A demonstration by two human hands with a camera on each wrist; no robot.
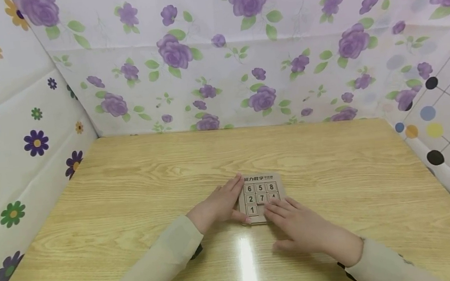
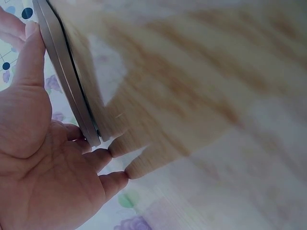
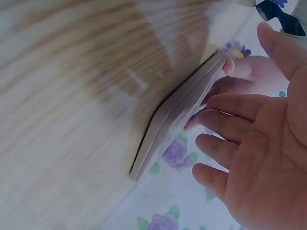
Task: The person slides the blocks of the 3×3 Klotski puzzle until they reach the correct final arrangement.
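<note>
- Left hand [image 1: 219, 205]: thumb near, index far, gripping the number board [image 1: 260, 211] at left.
- Right hand [image 1: 300, 224]: fingers extended, holding nothing, fingertips over the board's near right.

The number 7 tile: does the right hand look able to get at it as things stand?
Probably yes. The right hand is close beside the number 7 tile, whose face shows uncovered, and the left hand is at the left side of the board, out of the way.

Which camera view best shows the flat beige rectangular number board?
The head view: the board lies face-up, several digits readable. The left wrist view shows mainly its edge; the right wrist view adds its face, too slanted to read.
</note>
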